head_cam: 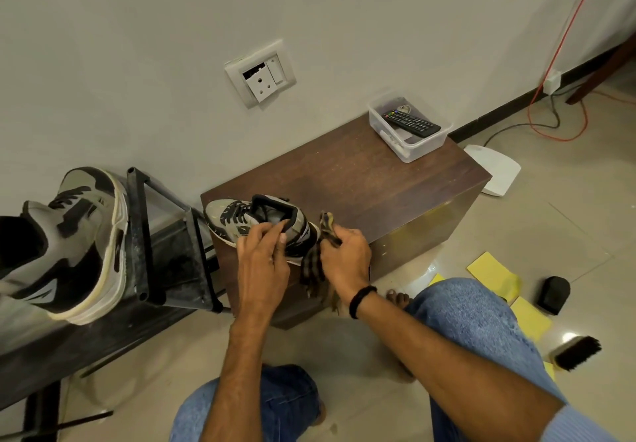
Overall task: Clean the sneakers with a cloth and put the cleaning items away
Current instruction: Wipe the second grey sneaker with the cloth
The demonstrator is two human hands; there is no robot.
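One sneaker, wooden cabinet (dark), tiled floor

one head cam only, wide-angle, looking forward and down past the knees, close in on the sneaker atop the wooden cabinet, wall straight ahead

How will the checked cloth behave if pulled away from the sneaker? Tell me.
Probably floppy: the cloth hangs limp below the right hand gripping it beside the sneaker. Likely light: it is held bunched in one hand. Unlikely to roll.
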